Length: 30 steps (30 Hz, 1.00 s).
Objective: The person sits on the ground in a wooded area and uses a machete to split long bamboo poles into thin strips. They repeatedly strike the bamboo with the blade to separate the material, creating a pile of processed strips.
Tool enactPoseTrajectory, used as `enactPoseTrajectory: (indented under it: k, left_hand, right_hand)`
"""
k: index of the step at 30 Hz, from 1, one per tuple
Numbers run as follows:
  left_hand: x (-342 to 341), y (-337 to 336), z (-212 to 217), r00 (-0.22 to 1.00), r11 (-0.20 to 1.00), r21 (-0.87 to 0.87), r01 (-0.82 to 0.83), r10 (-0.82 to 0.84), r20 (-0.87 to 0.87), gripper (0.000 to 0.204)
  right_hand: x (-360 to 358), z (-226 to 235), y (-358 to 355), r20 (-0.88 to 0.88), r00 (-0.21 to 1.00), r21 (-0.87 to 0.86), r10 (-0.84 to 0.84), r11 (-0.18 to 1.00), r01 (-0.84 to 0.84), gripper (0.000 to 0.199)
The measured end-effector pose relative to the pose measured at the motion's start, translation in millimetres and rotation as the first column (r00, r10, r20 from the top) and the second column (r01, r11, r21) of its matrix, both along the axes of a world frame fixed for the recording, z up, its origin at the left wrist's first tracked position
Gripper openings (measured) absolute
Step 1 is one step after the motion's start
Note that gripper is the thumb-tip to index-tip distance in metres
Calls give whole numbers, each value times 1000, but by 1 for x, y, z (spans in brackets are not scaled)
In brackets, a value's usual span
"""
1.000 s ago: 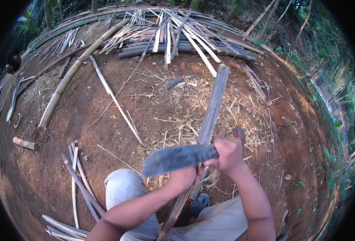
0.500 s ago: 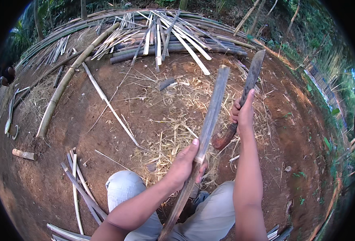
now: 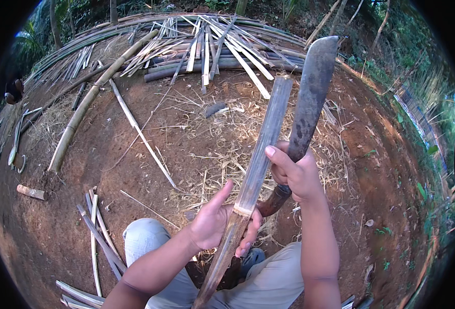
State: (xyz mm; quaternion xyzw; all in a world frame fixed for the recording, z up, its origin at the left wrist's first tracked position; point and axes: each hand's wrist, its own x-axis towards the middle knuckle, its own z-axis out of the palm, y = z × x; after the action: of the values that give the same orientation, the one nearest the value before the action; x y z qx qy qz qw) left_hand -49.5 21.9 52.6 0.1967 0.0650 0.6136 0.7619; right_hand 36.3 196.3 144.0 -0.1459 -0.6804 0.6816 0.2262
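Here's the grey-brown split-bamboo strip (image 3: 261, 154), lying across my open left hand (image 3: 209, 225), fingers (image 3: 248, 238) beneath, thumb lifted; its long axis runs from seven o'clock to one. My right hand (image 3: 302, 177) grips the dark steel machete (image 3: 311, 92) above its curved brown handle (image 3: 274, 202), blade toward one.

A dark-bladed machete (image 3: 305, 123) slants beside a sloping bamboo strip (image 3: 260, 159).

Brown bare-earth ground (image 3: 91, 159) is carrying pale, curled bamboo shavings (image 3: 230, 167). A long, tan, round bamboo pole (image 3: 86, 108) is lying at the left, a short, pale bamboo cylinder (image 3: 31, 192) is resting near its lower end, and dark, round bamboo poles (image 3: 165, 75) are stretching across the far side.
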Motion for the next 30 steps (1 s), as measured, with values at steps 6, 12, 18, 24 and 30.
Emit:
enactPoseTrajectory:
  k: [6,12,18,24,30]
  left_hand:
    - [14,1,14,981,985,-163,-58,25,-194,88]
    - [18,0,-1,993,988,-129,-83,71,-89,65]
    - [5,2,-2,875,877,-261,-403,286,-390,48]
    - [-3,2,0,796,821,-176,-543,437,-419,32]
    - [-7,0,1,804,836,-179,-519,406,-435,19]
  right_hand:
    - [10,3,10,-113,989,-205,100,971,-122,17]
    - [3,-6,9,18,999,14,-39,999,38,27]
    - [-1,-16,-4,106,962,546,-251,823,155,43]
    - [4,-24,-22,270,937,879,-220,453,-147,74]
    - [5,-38,-24,197,960,941,-197,313,-129,75]
